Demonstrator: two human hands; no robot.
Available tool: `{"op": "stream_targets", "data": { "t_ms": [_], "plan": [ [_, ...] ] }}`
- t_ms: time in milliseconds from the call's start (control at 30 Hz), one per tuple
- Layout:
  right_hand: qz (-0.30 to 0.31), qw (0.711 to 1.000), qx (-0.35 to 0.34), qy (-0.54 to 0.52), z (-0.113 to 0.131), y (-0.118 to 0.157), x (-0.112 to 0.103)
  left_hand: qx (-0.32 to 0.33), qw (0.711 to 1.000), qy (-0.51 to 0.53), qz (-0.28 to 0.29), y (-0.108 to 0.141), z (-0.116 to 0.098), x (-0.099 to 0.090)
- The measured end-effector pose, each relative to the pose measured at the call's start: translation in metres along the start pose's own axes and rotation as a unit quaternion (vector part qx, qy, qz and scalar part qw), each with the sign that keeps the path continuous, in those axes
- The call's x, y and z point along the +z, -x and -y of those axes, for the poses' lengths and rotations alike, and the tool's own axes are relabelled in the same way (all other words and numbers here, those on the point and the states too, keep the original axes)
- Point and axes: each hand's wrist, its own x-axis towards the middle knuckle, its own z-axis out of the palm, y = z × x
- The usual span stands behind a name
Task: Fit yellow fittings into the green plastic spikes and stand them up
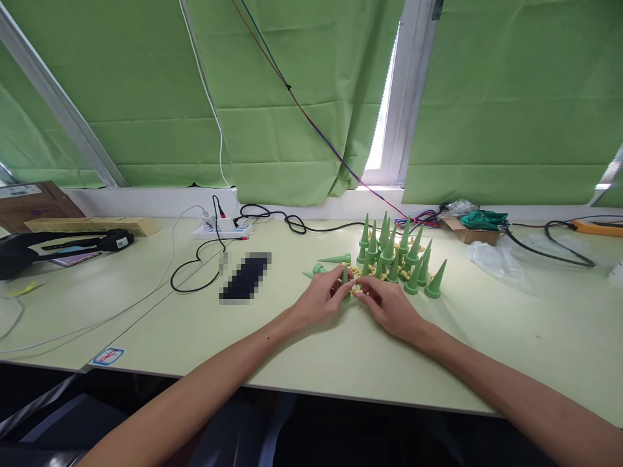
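My left hand (pixel 318 296) is closed around a small green cone (pixel 345 276), its tip pointing up between thumb and fingers. Close beside it, my right hand (pixel 389 306) has its fingertips pinched near a small pale-yellow piece (pixel 357 291); whether that piece is in the pinch is hard to make out. Just beyond both hands stands a cluster of upright green cones (pixel 388 250) with wide round bases. Small yellow pieces (pixel 357 270) lie scattered among them. To the left of the cluster, a green cone (pixel 333 259) rests on its side.
A pixelated dark object (pixel 246 277) lies left of my hands. Behind it are a white power strip (pixel 222 228) and black cables (pixel 296 224). At the back right sit a small cardboard box (pixel 471 231) and clear plastic wrap (pixel 499 263). The table's front edge runs beneath my forearms.
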Motion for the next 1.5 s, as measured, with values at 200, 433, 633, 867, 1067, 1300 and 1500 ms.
{"op": "stream_targets", "data": {
  "t_ms": [200, 433, 633, 867, 1067, 1300, 1500],
  "plan": [
    [0.007, 1.0, -0.006, 0.002, -0.001, 0.001, 0.001, 0.008, 1.0, -0.005, 0.003, 0.001, 0.0, -0.001],
    [0.029, 0.999, -0.015, 0.006, -0.002, 0.001, 0.002, 0.009, 1.0, -0.005, 0.012, 0.001, -0.002, -0.001],
    [0.039, 0.999, -0.017, 0.011, -0.004, 0.001, 0.003, 0.019, 1.0, -0.008, 0.017, 0.001, -0.002, 0.0],
    [0.049, 0.999, -0.003, 0.023, -0.008, 0.002, 0.005, 0.033, 0.999, -0.014, 0.013, 0.002, -0.001, 0.0],
    [0.054, 0.998, 0.012, 0.04, -0.008, 0.002, 0.005, 0.041, 0.999, -0.009, 0.012, 0.002, -0.001, 0.001],
    [0.051, 0.998, 0.041, 0.026, -0.005, 0.002, 0.005, 0.035, 0.999, -0.008, 0.008, 0.002, -0.003, 0.001],
    [0.026, 0.999, 0.041, -0.006, 0.003, -0.001, 0.002, 0.013, 1.0, -0.006, -0.01, -0.001, 0.0, 0.001]
  ]
}}
